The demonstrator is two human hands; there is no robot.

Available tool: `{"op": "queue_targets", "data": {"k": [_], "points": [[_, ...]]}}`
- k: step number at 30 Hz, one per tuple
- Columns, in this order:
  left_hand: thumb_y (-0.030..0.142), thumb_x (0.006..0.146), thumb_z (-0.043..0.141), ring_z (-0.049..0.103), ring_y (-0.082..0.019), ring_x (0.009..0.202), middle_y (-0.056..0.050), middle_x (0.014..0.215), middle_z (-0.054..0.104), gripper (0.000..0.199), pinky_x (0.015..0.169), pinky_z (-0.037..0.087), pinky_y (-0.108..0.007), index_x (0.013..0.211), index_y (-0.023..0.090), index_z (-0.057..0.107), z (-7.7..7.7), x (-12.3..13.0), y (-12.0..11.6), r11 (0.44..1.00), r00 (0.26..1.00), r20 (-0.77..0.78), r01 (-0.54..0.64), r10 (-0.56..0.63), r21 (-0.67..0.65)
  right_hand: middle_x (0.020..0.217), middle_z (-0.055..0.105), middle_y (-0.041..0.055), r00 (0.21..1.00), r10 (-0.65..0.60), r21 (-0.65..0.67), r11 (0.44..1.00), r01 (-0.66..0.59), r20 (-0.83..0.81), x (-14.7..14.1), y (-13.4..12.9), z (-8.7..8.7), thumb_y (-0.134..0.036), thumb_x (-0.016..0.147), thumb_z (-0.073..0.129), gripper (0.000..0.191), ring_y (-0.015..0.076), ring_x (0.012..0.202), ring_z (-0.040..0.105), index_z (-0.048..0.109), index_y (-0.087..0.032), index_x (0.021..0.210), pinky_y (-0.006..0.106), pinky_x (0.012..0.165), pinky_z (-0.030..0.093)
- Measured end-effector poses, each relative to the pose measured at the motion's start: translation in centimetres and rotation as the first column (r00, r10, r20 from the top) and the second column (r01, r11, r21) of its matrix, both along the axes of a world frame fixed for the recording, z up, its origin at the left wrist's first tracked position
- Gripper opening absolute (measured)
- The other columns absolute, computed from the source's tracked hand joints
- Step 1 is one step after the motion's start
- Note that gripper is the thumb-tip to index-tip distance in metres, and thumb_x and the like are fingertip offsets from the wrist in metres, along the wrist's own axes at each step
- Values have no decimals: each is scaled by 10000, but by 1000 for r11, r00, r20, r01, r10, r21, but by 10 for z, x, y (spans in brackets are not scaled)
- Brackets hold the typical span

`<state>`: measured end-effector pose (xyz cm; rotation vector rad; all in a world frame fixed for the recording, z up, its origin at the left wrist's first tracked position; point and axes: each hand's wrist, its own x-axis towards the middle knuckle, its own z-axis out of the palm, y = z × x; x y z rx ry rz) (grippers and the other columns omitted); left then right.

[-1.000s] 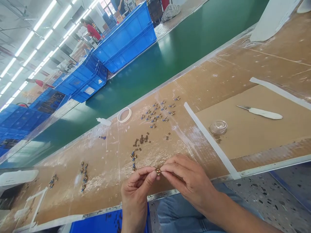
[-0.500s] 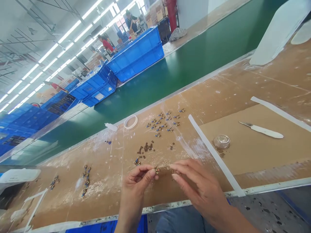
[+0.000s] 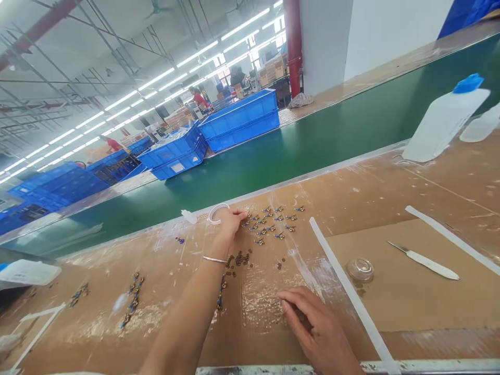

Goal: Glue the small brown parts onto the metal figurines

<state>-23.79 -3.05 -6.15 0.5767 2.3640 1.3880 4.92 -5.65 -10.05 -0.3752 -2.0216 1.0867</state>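
Observation:
My left hand (image 3: 233, 219) reaches out to the left end of a group of small blue and gold figures (image 3: 269, 228), its fingertips pinched together at one of them, beside a white tape roll (image 3: 214, 221). What the fingertips hold is too small to make out. My right hand (image 3: 312, 323) hovers low over the brown table, thumb and fingers curved with a gap between them, holding nothing. Small dark brown round pieces (image 3: 239, 260) lie in a pile between the hands. More figures lie partly beside my left forearm (image 3: 220, 299) and in a cluster farther left (image 3: 134, 301).
A clear round dish (image 3: 360, 270) and a white-handled knife (image 3: 432, 264) lie on a taped brown sheet at the right. White bottles (image 3: 445, 122) stand behind. A green conveyor (image 3: 312, 148) runs beyond the table, with blue crates (image 3: 240, 122) past it. People are in the distance.
My left hand has moved forward from near my right hand to the figure group. The small piece in its pinch is no longer distinguishable. The view has tilted upward.

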Motion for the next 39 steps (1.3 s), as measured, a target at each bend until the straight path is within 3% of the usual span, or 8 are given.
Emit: {"op": "queue_targets", "data": {"k": [5,10,14,17,20,25,31,39], "points": [[130,720,695,474,-77,549,-9,614,599,44,598,384,-226,713,88,684,11,0,-18,998,996,-94,-14,8,-62,922,653,-13,1000,-1,30,1000,0,27,2,0,-1,-188,965,467,169,62,843,631,618,-214,1036,143,756,495],[191,711,696,523,-106,632,-6,683,660,67,649,383,-233,721,140,738,29,33,-102,990,973,-225,-71,42,-120,950,664,-12,998,-35,69,997,32,50,6,-1,0,-267,986,466,177,53,873,639,634,-215,1000,118,801,477],[207,744,664,607,-155,702,-29,734,691,96,692,436,-268,726,154,742,16,77,-170,979,976,-216,-83,41,-188,923,657,-35,999,10,99,995,-15,48,6,-1,1,-269,990,460,164,38,862,631,620,-236,1003,106,801,459],[208,791,644,618,-173,827,-29,842,696,106,777,446,-295,771,185,746,0,100,-193,978,968,-250,-37,-16,-206,936,654,-36,998,26,123,992,-32,58,5,-1,0,-265,994,455,159,36,880,628,609,-238,1019,109,825,451],[203,864,606,572,-184,907,-30,905,675,140,833,431,-323,875,210,746,-12,108,-193,958,890,-429,30,-154,-284,947,650,-28,997,33,136,990,-43,73,4,-2,0,-262,997,449,162,41,886,627,603,-231,1037,119,828,453],[207,913,564,514,-188,881,-38,903,653,167,798,431,-314,931,184,729,-21,101,-176,888,661,-662,15,-353,-460,939,655,-25,996,14,149,988,-27,90,7,-4,0,-266,998,455,160,47,876,630,607,-221,1013,122,809,461],[169,902,572,509,-182,845,-36,862,648,159,752,402,-301,836,165,717,-22,89,-167,835,523,-695,61,-494,-547,951,657,-15,995,15,113,993,-25,94,8,-4,-3,-248,988,472,156,54,873,630,621,-210,1016,132,805,469],[138,902,567,496,-185,841,-41,868,626,142,753,339,-347,897,173,705,-14,86,-165,757,395,-678,73,-619,-649,916,661,13,996,40,60,997,-44,74,6,-2,3,-198,963,491,156,85,842,637,643,-182,990,170,750,500]]}}
